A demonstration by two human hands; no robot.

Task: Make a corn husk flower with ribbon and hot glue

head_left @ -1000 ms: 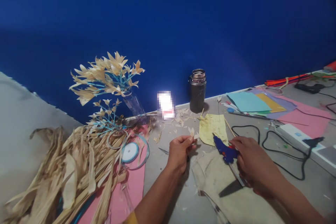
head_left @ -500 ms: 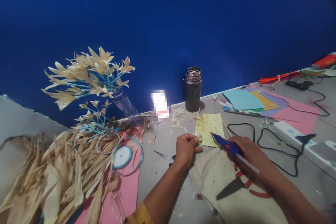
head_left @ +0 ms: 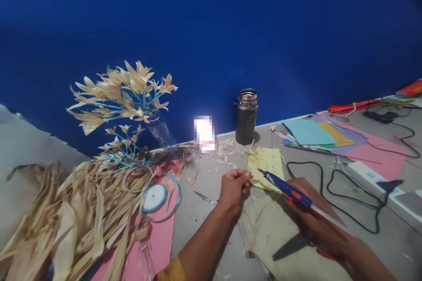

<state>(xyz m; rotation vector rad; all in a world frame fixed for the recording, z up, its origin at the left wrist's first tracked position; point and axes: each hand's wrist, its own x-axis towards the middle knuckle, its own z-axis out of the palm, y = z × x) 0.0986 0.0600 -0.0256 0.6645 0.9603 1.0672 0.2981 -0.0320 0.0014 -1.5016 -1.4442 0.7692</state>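
Observation:
My right hand is wrapped round a blue hot glue gun, with a clear glue stick poking out of its back end. Its nozzle points left, over a crumpled yellow paper. At the paper's left edge my left hand is closed in a pinch; what sits between the fingertips is too small to make out. Small scissors lie just left of that hand, partly covered by it. Beneath my right arm, a dark blade with red handles rests on a beige cloth.
On the left, dried corn husks and a ribbon spool lie by pink paper. Husk flowers stand in a clear vase. A flask, coloured sheets, a black cable and a power strip lie beyond.
The glue gun's nozzle has shifted a little left, closer to my left fingertips, and the gun has turned to show more of its side. My left hand keeps its pinch. The view has shifted slightly.

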